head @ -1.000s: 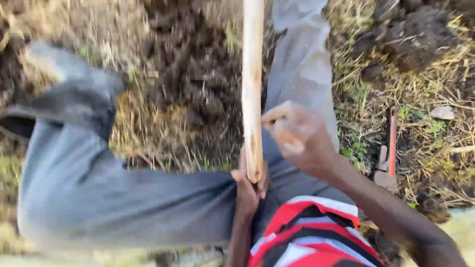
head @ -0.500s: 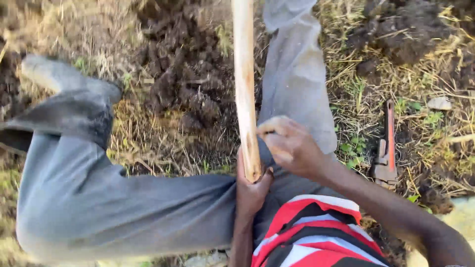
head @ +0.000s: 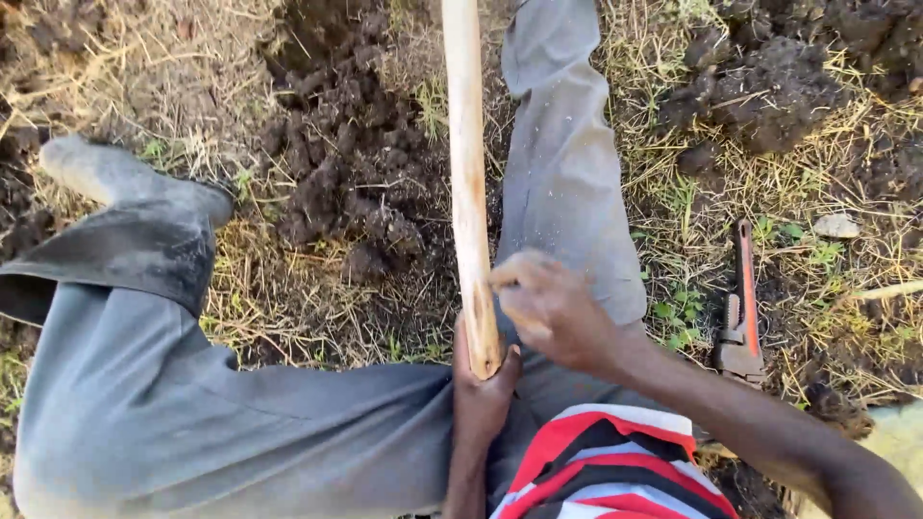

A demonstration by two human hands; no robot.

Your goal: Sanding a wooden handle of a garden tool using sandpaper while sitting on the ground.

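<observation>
- The wooden pole point(head: 468, 183) was long, pale and bare, its surface rough and scuffed; it ran from the top of the view down between the person's legs; its lower end sat gripped in both hands.

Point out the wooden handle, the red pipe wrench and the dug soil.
wooden handle point(head: 468, 173), head view, middle of the pale shaft.
red pipe wrench point(head: 745, 288), head view, its red handle, lying on the grass.
dug soil point(head: 346, 183), head view, dark clods between the legs.

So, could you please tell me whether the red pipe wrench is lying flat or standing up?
Lying flat: the red pipe wrench rests lengthwise on straw-covered ground, untouched.
</observation>
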